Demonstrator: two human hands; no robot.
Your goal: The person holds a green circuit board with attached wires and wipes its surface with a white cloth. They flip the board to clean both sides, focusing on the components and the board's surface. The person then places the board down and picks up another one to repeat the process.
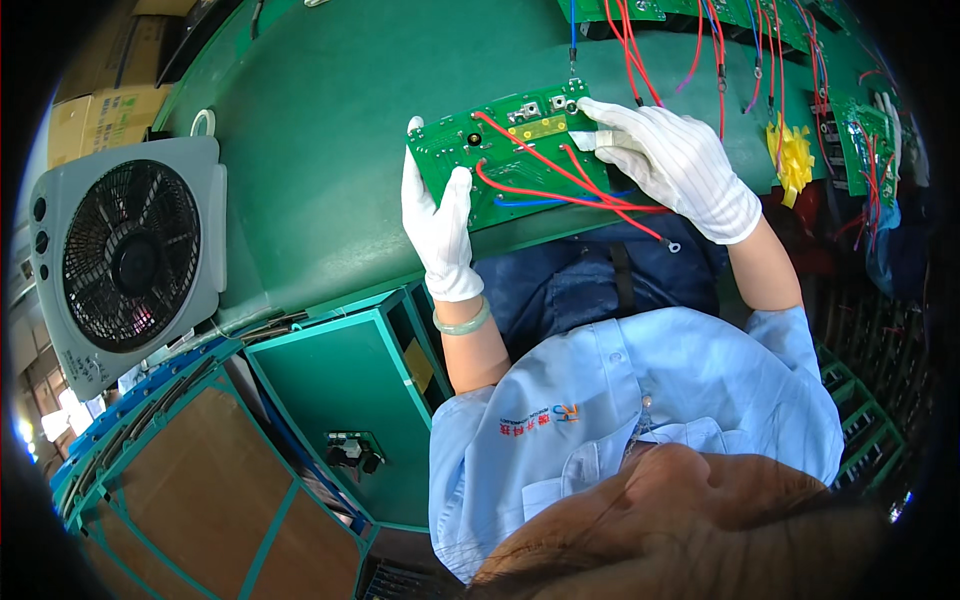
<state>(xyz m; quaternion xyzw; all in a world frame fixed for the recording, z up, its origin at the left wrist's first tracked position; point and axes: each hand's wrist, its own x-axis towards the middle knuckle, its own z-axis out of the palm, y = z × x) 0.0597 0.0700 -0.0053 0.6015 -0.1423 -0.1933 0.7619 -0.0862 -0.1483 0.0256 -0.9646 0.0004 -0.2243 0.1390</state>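
You are holding a green, rectangular printed circuit board (515, 170) over the near edge of the smooth green tabletop (320, 130), its wired face turned up toward you; whether its underside is resting on the tabletop, I cannot tell. Your white-gloved left hand (440, 230) is gripping the board's left end, the thumb pressing on the face and a fingertip showing at the far corner. Your white-gloved right hand (680, 165) is reaching across the right end with fingers extended and slightly parted, fingertips meeting the far right corner; I cannot tell whether they are pinching it or only touching.

For a sound hold, let the left hand be carrying the weight by the edge, its thumb staying off the solder points, and let the right fingertips be steadying lightly, without bending the board. Thin, flexible red insulated wires (545, 193) are crossing the face and trailing toward the tabletop's near edge, one ending in a silver ring terminal (673, 247); mind that your right wrist isn't snagging them or tugging at their joints.

Wired green boards (605, 18) are lining the tabletop's far right side, their leads hanging close to your right hand, so give them room. A grey box fan (135, 250) is standing at the tabletop's left end, well apart from your work.
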